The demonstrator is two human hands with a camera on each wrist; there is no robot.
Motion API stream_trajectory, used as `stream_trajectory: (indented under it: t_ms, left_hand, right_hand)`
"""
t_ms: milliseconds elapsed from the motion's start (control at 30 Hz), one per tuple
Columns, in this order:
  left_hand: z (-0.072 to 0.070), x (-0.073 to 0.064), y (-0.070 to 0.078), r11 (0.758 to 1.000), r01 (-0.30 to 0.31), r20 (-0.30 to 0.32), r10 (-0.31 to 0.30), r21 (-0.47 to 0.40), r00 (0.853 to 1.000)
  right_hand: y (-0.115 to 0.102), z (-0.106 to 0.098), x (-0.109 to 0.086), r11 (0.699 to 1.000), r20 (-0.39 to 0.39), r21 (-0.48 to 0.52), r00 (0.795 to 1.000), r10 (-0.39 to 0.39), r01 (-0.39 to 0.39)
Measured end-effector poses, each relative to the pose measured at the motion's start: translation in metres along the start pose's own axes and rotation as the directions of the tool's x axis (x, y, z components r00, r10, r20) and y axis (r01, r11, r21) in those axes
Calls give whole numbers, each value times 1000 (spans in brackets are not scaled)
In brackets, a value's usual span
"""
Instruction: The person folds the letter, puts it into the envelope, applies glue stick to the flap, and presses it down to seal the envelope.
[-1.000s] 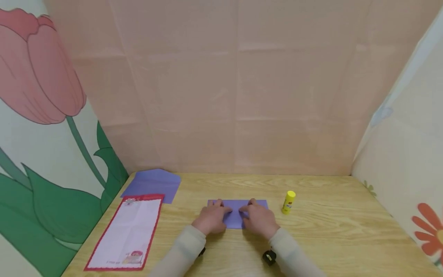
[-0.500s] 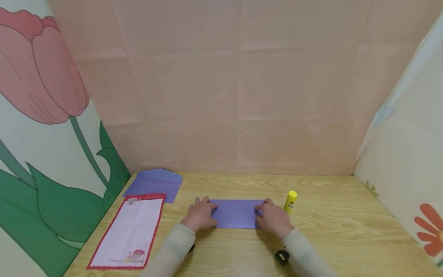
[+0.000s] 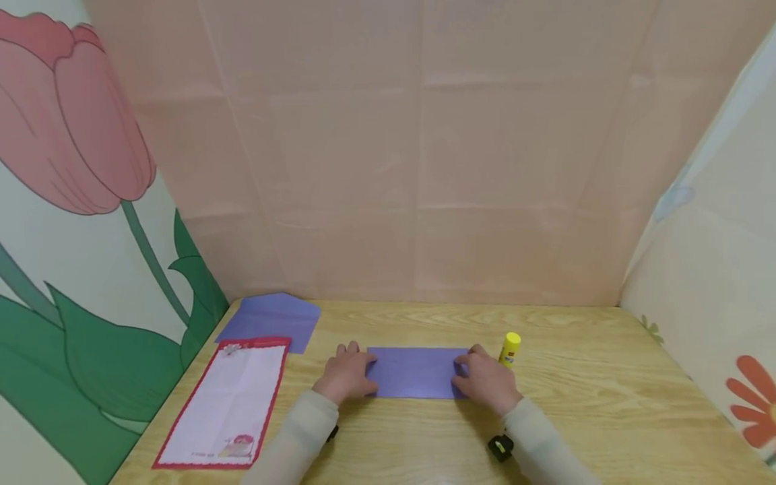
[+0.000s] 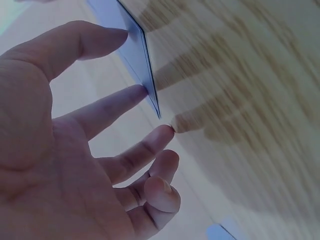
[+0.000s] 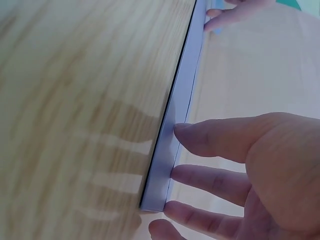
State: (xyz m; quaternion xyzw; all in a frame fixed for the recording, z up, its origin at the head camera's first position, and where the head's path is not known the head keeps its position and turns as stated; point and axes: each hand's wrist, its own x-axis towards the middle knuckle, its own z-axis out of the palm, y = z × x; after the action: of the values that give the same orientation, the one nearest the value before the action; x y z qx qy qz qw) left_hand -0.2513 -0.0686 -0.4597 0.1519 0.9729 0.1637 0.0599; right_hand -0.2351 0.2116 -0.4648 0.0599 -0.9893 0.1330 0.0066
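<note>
A purple rectangle of folded paper [image 3: 415, 372] lies flat on the wooden table in the head view. At its left end is my left hand [image 3: 347, 374], with the thumb and index fingertip touching the paper [image 4: 136, 50] in the left wrist view and the other fingers off its corner. My right hand [image 3: 487, 378] is at the opposite end. In the right wrist view its thumb presses on the paper [image 5: 167, 135], and two extended fingers touch along the far edge. Neither hand grasps it.
Just beyond my right hand stands a yellow glue stick [image 3: 511, 347]. On the left lies a white sheet with a red border [image 3: 227, 404], overlapping a purple envelope-shaped paper [image 3: 275, 318]. A pinkish sheet [image 3: 418, 168] hangs behind the table [image 3: 582, 404].
Both hands have slid outward along the purple paper, from near its middle to its two ends. Most of that shift came in the first half second. The paper has stayed in place.
</note>
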Motion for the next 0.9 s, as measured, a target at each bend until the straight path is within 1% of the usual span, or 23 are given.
stream_trajectory:
  t_ms: [233,333,400,567,633,767,900]
  left_hand:
    - [1,2,5,999,12,6,-12,-41,1000]
    - [4,-2,8,999,2,-15,-2,-37,1000]
    - [5,-5,10,999,-22,-37,21,-30,999]
    - [11,-16,13,996,-86,-89,87,24,992]
    - [13,-21,14,994,-99,-96,103,45,990]
    - [14,-32,20,987,-136,-91,143,81,985]
    - [14,-47,28,976,-167,-85,180,137,980]
  right_hand:
    - [1,-1,-2,999,-28,37,1000,4,-3]
    - [-1,1,-3,999,-47,47,999,-3,6]
    - [-1,1,-5,998,-72,52,997,-17,21]
    - [-2,2,-13,995,-132,55,988,-73,81]
    - [-3,1,-18,994,-144,50,985,-91,99]
    - [-5,-2,-28,993,-143,35,984,-106,112]
    - [-8,-3,-38,993,-114,24,987,-110,114]
